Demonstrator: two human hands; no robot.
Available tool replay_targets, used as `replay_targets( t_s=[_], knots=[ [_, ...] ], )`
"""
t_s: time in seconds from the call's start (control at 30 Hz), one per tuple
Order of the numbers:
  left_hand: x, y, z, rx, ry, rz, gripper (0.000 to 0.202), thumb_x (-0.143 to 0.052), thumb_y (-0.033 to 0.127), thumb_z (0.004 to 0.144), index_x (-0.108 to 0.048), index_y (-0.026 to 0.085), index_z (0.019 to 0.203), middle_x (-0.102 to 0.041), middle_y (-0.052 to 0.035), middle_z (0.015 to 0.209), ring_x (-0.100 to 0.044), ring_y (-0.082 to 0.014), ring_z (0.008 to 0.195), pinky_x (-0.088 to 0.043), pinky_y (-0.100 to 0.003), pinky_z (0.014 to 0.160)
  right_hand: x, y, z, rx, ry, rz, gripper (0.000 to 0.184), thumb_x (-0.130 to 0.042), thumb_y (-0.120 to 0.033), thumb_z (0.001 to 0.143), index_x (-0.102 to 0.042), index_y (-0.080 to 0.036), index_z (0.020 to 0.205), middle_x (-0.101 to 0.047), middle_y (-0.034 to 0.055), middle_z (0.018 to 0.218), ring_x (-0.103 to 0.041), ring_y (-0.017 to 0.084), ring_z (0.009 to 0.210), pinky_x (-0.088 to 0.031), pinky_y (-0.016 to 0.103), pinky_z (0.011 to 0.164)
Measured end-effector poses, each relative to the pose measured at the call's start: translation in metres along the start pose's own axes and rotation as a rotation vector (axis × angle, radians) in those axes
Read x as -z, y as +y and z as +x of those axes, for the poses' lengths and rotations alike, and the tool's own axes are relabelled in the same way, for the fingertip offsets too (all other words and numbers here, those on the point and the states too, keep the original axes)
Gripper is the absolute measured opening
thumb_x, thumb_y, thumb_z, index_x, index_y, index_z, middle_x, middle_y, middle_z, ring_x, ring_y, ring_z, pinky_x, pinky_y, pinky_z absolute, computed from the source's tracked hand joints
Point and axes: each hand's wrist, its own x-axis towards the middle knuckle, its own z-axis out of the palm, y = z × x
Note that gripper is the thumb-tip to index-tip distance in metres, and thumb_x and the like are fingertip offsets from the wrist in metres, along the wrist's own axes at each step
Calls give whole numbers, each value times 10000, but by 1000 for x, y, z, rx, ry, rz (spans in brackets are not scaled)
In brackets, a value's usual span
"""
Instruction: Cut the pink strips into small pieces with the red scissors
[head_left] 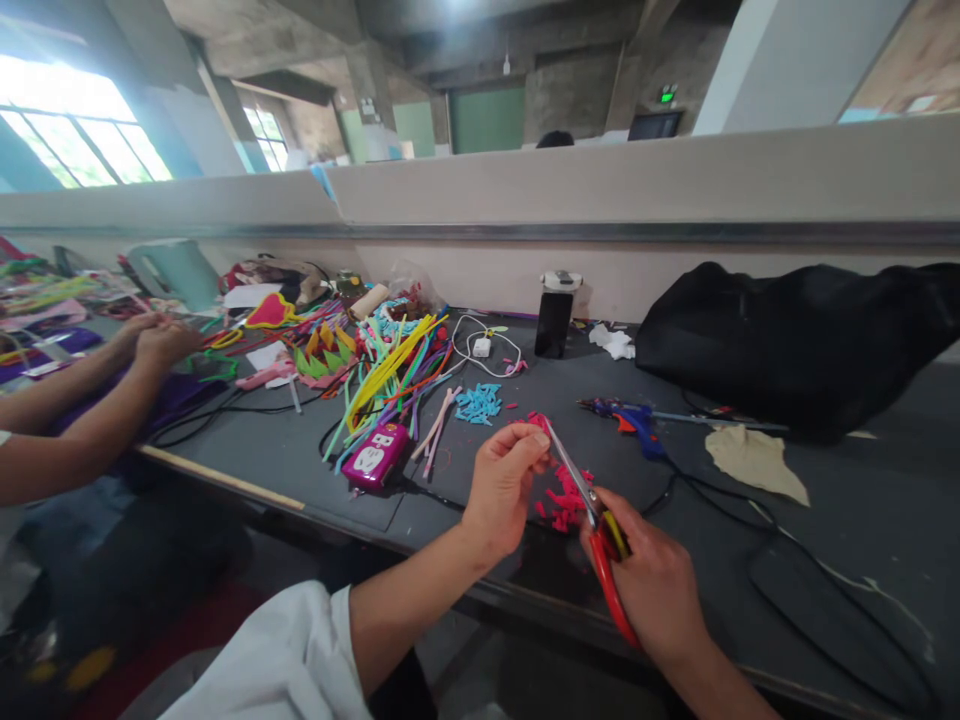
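My left hand (504, 490) is closed in a pinch, with a bit of red pipe cleaner (536, 418) showing at the fingertips. My right hand (654, 580) grips scissors (609, 570) with red and yellow handles. Their blades point up and away, the tips close beside my left fingertips. Below the blades lies a loose heap of short red pipe cleaner pieces (564, 505) on the dark table. Farther back sits a heap of short blue pieces (480, 403), with a few pale pink strips (439, 430) to its left.
A blue glue gun (637, 428) with a trailing black cable lies to the right, near a beige cloth scrap (754, 462) and a black bag (780, 345). Leftward are a purple box (375, 457), bundled pipe cleaners (394, 370) and another person's hands (161, 338). A phone (553, 325) stands behind.
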Motion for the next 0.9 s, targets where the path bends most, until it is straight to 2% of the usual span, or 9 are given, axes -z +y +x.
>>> replay_targets(
  t_s=[0.1,0.2,0.33,0.4,0.47,0.6,0.73,0.8,0.9],
  knots=[
    [0,1,0,64,-72,10,94,-687,216,708,-619,154,687,-487,41,567,-444,-80,562,-399,-243,653,5,0,3,-61,25,53,333,-517,-375,848,-651,-208,1103,-741,8,859,-703,159,679,-535,232,629],
    [-1,1,-1,182,-164,53,81,-679,200,666,-615,150,656,-476,42,540,-419,-74,527,-378,-235,608,14,-1,9,-101,64,114,344,-539,-417,849,-649,-203,1095,-737,21,902,-704,160,713,-536,231,652],
    [-1,-6,-4,373,-249,242,85,-672,203,598,-630,139,635,-547,11,577,-449,-76,517,-323,-220,529,28,-3,15,-75,136,198,364,-560,-437,837,-630,-214,1116,-724,24,916,-692,157,716,-541,251,690],
    [-1,-10,-6,388,-291,357,95,-669,214,593,-630,137,632,-554,9,581,-450,-76,525,-312,-218,528,32,-3,16,-75,114,227,364,-569,-421,837,-613,-223,1138,-721,6,875,-691,151,720,-540,248,703],
    [0,-14,-7,351,-317,460,106,-673,225,597,-625,138,635,-538,21,570,-440,-74,534,-315,-219,544,31,-2,16,-83,91,245,352,-576,-405,835,-611,-225,1135,-721,1,868,-692,151,725,-541,248,705],
    [3,-19,-8,247,-378,659,106,-629,241,646,-599,141,627,-501,34,557,-412,-72,515,-322,-222,534,24,1,13,-91,91,253,340,-572,-375,831,-615,-212,1126,-715,36,980,-697,165,769,-544,265,709],
    [4,-20,-9,114,-422,897,84,-593,220,683,-611,148,645,-527,27,561,-445,-83,518,-340,-210,515,20,5,11,-118,45,266,358,-566,-362,823,-603,-203,1142,-708,46,1008,-693,172,810,-539,272,731],
    [4,-20,-10,-40,-420,1033,65,-586,205,692,-625,156,676,-568,14,599,-475,-95,540,-349,-215,523,19,6,10,-140,37,271,369,-562,-369,823,-601,-202,1150,-707,48,1011,-689,177,824,-536,279,743],
    [4,-21,-12,-377,-461,1248,47,-580,196,710,-617,168,701,-609,-12,655,-523,-128,607,-373,-250,587,19,6,12,-181,55,275,379,-563,-395,818,-611,-194,1136,-710,58,1002,-687,184,793,-537,291,723]
  ],
)
